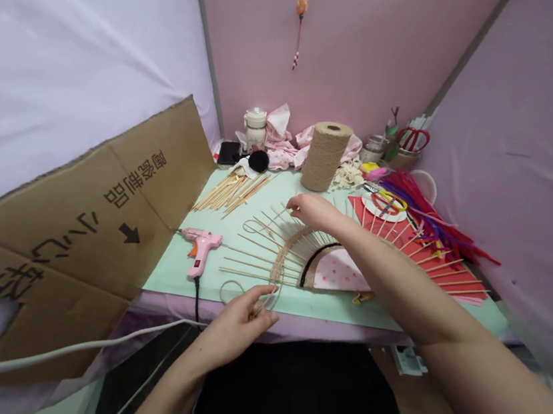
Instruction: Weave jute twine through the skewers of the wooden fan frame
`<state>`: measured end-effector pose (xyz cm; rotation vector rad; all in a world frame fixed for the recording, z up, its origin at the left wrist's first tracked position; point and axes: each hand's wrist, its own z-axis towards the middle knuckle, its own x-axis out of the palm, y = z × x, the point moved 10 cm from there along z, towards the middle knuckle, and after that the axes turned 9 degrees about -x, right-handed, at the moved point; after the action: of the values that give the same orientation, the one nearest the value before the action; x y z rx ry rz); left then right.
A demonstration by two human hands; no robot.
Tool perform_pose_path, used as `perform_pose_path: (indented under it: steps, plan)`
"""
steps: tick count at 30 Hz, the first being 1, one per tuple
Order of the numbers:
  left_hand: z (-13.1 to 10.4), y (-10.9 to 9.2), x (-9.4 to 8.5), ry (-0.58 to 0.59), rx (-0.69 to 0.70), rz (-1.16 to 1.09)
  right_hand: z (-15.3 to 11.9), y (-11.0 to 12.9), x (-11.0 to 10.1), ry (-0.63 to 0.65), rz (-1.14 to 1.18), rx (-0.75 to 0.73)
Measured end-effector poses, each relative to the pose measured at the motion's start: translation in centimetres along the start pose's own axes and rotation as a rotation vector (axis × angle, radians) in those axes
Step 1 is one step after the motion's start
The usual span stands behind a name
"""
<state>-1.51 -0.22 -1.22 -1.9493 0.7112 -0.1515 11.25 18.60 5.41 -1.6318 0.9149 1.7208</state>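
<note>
A fan-shaped piece made of thin sticks lies on the light green table [239,230], with twine woven in an arc [283,258], a black band and a pink dotted cloth [339,270] at its centre. My left hand [249,314] is at the fan's lower left corner, thumb and fingers closed on a loop of twine. Over the upper part of the sticks, my right hand [309,208] has its fingertips pinched together near a thin strand; what they hold is too small to make out. My right forearm hides part of the fan.
The pink glue gun [201,248] lies left of the fan, beside a cardboard sheet [108,234]. Loose sticks [234,192], a twine cone [327,156] and a white bottle [255,129] are behind. Red paper [402,242], scissors [412,140] and pipe cleaners [413,193] are at right.
</note>
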Motion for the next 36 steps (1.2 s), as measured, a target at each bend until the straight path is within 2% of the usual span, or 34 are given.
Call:
perform_pose_path:
  steps: [5, 9, 13, 19, 28, 33, 36]
  plan:
    - [0.5, -0.1, 0.4, -0.088, 0.042, 0.083, 5.0, -1.4, 2.2, 0.095, -0.04, -0.061]
    - [0.9, -0.4, 0.6, -0.206, 0.086, 0.242, 7.1, -1.3, 3.8, 0.186, -0.084, -0.102]
    - [1.3, -0.4, 1.2, -0.251, 0.059, 0.402, 8.6, -1.3, 4.4, 0.237, -0.114, -0.128]
    - [1.3, -0.4, 1.9, -0.268, 0.065, 0.572, 11.7, -1.0, 4.2, 0.164, -0.116, -0.107]
    - [1.6, 0.0, 2.6, -0.263, 0.057, 0.625, 16.7, 0.0, 3.3, -0.043, -0.061, 0.055]
    - [1.7, 0.1, 2.9, -0.246, 0.05, 0.66, 18.1, 0.6, 2.1, -0.135, 0.006, 0.117]
    - [1.7, 0.1, 2.9, -0.243, 0.047, 0.663, 18.1, 0.8, 1.6, -0.13, 0.049, 0.089]
